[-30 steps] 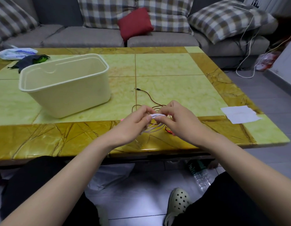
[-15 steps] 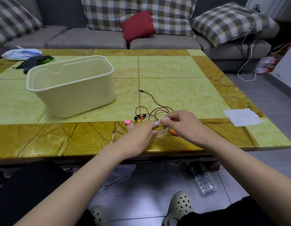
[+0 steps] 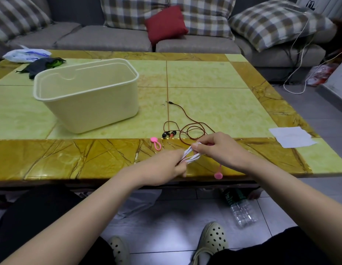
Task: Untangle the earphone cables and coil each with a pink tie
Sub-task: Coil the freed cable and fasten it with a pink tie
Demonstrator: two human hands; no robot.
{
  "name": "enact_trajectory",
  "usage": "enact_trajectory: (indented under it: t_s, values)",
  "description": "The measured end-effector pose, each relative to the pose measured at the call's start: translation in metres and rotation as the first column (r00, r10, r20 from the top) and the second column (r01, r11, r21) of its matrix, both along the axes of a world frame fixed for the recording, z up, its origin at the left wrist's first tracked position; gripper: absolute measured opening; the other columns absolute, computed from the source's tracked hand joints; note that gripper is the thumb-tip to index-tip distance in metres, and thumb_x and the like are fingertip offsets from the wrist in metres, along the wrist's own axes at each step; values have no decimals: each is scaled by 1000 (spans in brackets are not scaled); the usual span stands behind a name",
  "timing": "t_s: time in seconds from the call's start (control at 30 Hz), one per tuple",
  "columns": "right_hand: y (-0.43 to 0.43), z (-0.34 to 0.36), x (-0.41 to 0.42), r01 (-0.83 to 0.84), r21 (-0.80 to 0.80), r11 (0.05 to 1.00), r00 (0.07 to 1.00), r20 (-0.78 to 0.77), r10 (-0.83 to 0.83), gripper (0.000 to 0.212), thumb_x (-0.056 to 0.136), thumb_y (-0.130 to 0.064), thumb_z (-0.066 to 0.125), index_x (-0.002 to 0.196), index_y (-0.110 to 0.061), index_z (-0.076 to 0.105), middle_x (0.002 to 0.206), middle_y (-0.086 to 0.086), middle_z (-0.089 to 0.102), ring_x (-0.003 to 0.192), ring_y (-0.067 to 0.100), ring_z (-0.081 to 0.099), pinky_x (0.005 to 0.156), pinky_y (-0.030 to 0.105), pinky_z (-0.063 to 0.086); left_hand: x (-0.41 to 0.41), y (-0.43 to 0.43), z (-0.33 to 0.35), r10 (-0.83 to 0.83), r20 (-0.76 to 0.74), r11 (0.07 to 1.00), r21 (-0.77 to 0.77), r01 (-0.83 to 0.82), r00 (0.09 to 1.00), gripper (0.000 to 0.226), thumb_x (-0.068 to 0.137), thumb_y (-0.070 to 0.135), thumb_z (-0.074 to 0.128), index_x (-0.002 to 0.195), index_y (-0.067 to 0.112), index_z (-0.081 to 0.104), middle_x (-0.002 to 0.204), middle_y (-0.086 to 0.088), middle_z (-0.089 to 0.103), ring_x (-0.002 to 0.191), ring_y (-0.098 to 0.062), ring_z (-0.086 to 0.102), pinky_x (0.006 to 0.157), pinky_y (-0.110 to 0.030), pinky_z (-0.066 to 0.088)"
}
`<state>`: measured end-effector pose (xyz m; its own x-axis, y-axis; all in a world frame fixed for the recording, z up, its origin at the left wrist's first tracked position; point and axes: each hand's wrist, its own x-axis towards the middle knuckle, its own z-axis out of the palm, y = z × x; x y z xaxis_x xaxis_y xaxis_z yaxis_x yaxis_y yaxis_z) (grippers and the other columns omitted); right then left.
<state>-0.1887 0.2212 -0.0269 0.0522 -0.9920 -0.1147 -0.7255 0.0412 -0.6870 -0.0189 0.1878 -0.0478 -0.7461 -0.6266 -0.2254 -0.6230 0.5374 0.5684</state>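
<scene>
White cable coil (image 3: 191,155) pinched between left hand (image 3: 164,169), right hand (image 3: 216,148).

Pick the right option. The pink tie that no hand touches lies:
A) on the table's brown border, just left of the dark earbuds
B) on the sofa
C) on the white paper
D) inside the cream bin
A: the free pink tie lies flat on the brown border of the table, just left of the dark earbuds and a little nearer the person, outside the cream bin.
</scene>
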Motion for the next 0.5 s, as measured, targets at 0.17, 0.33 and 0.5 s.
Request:
enact_trajectory:
  t_s: [0.17,0.33,0.5]
  values:
    - [1,-1,1,-5,-46,999,996,-84,2,26,92,-33,55,84,-15,72,81,15,65,69,21,53,64,35,47,2,4,-2,19,34,998,-56,-17,999,13,100,26,39,92,17,41,83,4,54,74,-14,49,68,-29,35]
    - [3,-3,1,-24,-55,998,989,-144,15,24,93,-33,54,82,-18,70,74,10,61,67,18,50,63,32,40,-1,3,-2,69,60,996,-64,-65,996,16,100,22,41,88,14,48,74,7,49,75,-14,48,63,-27,32]
    - [6,7,2,-80,-87,993,980,-191,62,18,94,-27,53,88,-17,67,73,5,56,68,22,53,65,33,40,-3,5,-5,201,-26,979,-36,-202,979,29,100,18,36,72,23,42,76,4,55,74,-17,51,71,-32,41]
